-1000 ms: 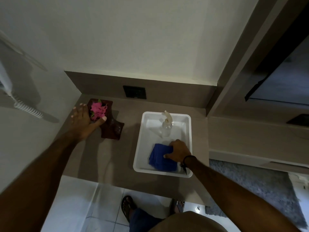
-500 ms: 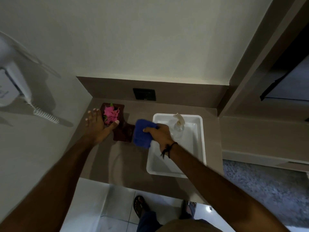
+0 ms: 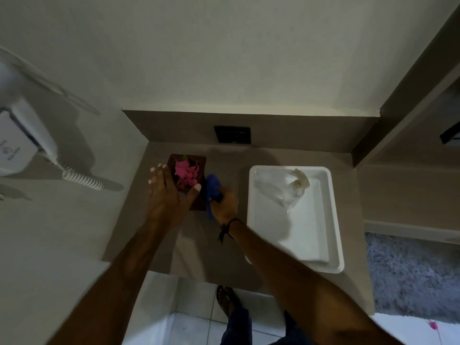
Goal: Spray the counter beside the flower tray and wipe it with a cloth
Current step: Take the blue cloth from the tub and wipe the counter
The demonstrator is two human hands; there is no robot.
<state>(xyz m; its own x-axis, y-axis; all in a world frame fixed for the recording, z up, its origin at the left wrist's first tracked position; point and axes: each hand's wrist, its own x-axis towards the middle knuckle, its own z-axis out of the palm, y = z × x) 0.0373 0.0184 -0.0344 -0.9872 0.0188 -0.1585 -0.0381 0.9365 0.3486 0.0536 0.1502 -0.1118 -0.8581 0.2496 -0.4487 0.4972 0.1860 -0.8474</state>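
1. Brown counter [image 3: 199, 250] fills a corner alcove under a pale wall, and from my remote seat I see a dark outlet plate [image 3: 232, 134] at 12 o'clock on the backsplash.
2. At 10 o'clock sits the flower tray [image 3: 196, 163], dark brown, holding pink petals [image 3: 186, 173].
3. My left hand [image 3: 165, 197] grips the tray's near-left side, fingers spread along its left edge, thumb hooked over the front.
4. My right hand [image 3: 225, 204] is closed around the blue cloth [image 3: 212, 188], pressed against the tray's right edge at counter level; the fingers are blurred.
5. At 3 o'clock a white bin [image 3: 333, 220] holds the clear spray bottle [image 3: 292, 190], lying tilted in its far half.
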